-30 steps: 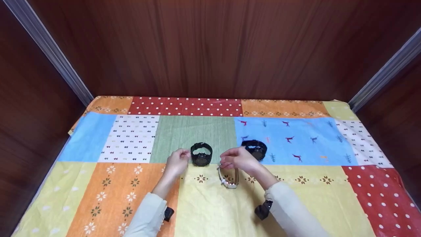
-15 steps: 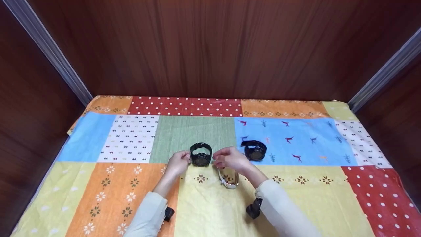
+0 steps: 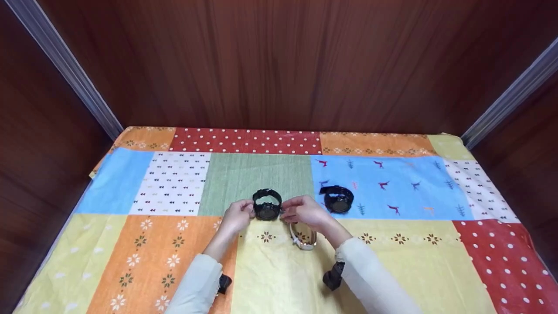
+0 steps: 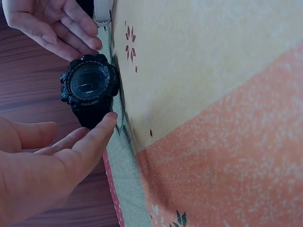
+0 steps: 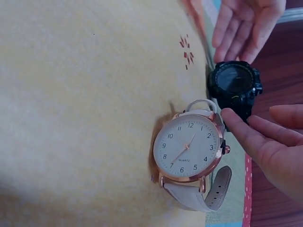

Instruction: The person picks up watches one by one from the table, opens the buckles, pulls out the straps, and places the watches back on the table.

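A black digital sports watch stands on the cloth with its strap looped and its face toward me. My left hand touches it on the left side, its fingers fairly straight. On the other side lie the fingers of my right hand, also extended, at the watch's edge; they do not wrap round it. Just below the right hand sits a rose-gold wristwatch with a pale strap, its white dial plain in the right wrist view. To the right of that hand another black watch rests apart from both hands.
A patchwork tablecloth covers the table. Dark wood panels rise behind it and at both sides, with metal strips at the corners. Black devices are strapped at both wrists.
My right hand has moved left from above the rose-gold wristwatch to the right side of the middle black watch. My left hand has hardly moved, and the watches stay in place.
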Demonstrator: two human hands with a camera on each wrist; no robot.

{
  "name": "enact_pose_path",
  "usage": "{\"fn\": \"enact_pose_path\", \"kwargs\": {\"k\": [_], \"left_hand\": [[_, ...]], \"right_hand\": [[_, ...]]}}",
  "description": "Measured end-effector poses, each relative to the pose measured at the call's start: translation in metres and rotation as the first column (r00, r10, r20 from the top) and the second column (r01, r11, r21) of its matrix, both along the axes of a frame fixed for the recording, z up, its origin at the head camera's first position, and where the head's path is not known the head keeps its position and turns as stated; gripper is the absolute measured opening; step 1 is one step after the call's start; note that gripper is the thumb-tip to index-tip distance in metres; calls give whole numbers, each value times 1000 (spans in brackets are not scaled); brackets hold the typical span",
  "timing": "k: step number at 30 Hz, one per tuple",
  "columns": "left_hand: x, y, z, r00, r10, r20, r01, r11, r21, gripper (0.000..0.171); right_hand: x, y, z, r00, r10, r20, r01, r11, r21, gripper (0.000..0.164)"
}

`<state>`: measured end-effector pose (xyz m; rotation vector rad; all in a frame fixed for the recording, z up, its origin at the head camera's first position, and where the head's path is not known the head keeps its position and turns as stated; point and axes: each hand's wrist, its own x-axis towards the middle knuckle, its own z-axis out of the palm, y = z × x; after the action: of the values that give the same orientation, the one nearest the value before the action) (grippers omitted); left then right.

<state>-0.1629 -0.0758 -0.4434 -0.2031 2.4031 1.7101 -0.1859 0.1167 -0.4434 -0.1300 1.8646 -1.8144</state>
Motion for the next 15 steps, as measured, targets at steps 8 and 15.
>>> {"fn": "enact_pose_path", "kwargs": {"k": [8,15], "left_hand": [[1,2,1,999,27,36,-29,997,71,28],[1,2,0,996,57,72,-66,988,139,25]], "right_hand": [[-2,2,-8,1000,16,10,-15,994,-104,25],[2,-1,0,999,2,34,1,997,-75,30]]}}
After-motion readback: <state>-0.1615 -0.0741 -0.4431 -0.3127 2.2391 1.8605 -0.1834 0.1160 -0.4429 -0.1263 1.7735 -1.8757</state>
